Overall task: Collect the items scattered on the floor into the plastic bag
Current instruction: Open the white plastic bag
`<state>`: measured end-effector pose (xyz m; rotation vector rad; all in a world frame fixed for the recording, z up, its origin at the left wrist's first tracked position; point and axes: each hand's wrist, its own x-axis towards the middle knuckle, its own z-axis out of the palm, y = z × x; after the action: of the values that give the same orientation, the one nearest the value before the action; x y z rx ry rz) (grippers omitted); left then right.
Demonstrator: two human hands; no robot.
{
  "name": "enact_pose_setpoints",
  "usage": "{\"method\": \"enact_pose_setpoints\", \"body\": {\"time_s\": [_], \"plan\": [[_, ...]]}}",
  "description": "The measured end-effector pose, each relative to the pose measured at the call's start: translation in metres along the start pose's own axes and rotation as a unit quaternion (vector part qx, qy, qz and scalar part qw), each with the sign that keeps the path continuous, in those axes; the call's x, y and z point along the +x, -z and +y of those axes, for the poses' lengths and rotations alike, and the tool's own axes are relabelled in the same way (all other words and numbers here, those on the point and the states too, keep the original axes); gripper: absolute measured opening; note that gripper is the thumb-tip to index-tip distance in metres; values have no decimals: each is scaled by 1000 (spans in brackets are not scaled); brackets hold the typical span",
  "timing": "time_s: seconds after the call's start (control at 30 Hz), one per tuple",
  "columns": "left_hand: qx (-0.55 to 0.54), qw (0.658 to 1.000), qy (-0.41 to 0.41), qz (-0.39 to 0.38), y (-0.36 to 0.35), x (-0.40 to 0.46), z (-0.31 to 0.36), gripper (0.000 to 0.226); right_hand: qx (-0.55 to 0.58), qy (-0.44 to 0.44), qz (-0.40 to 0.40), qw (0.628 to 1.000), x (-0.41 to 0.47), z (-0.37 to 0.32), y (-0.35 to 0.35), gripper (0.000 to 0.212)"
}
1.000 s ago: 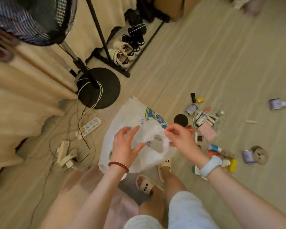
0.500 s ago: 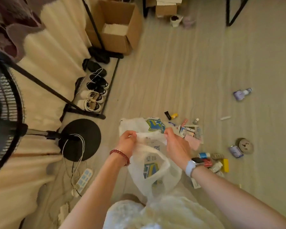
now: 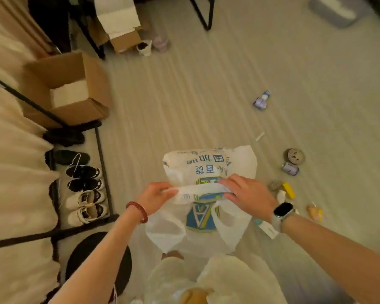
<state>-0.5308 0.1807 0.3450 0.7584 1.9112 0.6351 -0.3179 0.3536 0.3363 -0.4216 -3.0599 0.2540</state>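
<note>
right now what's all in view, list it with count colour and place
plastic bag: 1, white with blue print, centre, held in both hands
purple bottle: 1, floor far right
round disc: 1, grey, floor right
small can: 1, lilac, beside disc
yellow block: 1, right of bag
cardboard box: 1, brown, open, left
shoes: several pairs, black and white, on rack left
fan base: 1, black, bottom left
left hand: grip on bag edge, red bead bracelet
right hand: grip on bag edge, watch at wrist

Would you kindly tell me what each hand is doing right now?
Left hand: closed, pinching the top edge of the plastic bag.
Right hand: closed on the same bag edge, at the other side.
</note>
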Motion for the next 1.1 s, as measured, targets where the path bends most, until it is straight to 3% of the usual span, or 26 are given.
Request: {"method": "enact_pose_setpoints", "body": {"time_s": [0.07,0.13,0.23,0.33,0.43,0.5,0.53,0.57,0.6,0.63,0.67,0.7,0.77,0.8,0.83,0.87,0.93,0.97,1.0,1.03,1.1], "plan": [[-127,985,54,-101,13,11,0,17,-18,-48,14,999,-9,-5,-9,32],[-322,927,107,-161,20,21,1,14,-45,-128,19,991,-22,-12,-19,39],[-494,852,119,-126,24,38,11,7,-47,-258,-21,965,-33,-33,-31,48],[-503,851,137,-66,20,49,22,19,33,-391,-55,918,-31,-56,-34,40],[-443,882,146,-68,17,53,25,16,130,-540,-17,831,-24,-64,-23,27],[-302,945,100,-83,18,54,26,15,267,-621,56,735,-19,-58,-14,32],[-212,970,63,-97,20,54,27,14,369,-667,109,638,-18,-52,-8,32],[-127,985,21,-117,21,54,29,13,476,-692,161,518,-16,-45,-1,31],[-54,988,-16,-144,21,53,31,13,562,-695,197,403,-18,-37,3,32],[7,985,-44,-168,21,52,33,13,619,-689,211,313,-21,-30,8,32],[52,980,-65,-183,20,51,34,11,650,-683,207,259,-24,-25,14,32],[79,976,-83,-183,19,50,34,10,671,-674,203,231,-27,-21,20,28],[98,974,-100,-175,19,49,35,7,691,-658,208,213,-32,-15,31,15],[98,975,-94,-175,19,49,35,6,684,-661,202,232,-33,-14,35,12],[91,976,-79,-183,21,48,35,4,670,-661,188,282,-33,-14,37,14],[76,978,-52,-187,23,48,36,5,632,-663,165,366,-36,-14,35,19],[43,986,-2,-164,28,48,37,10,473,-646,125,586,-47,-17,24,24],[45,991,14,-126,30,50,38,15,375,-606,84,697,-54,-21,21,24],[57,994,31,-82,32,53,37,19,296,-550,29,781,-62,-24,16,25],[57,996,56,-47,32,54,38,22,236,-494,-30,836,-69,-27,14,29],[-70,987,138,-36,33,53,39,25,175,-429,-100,881,-78,-32,12,38]]}}
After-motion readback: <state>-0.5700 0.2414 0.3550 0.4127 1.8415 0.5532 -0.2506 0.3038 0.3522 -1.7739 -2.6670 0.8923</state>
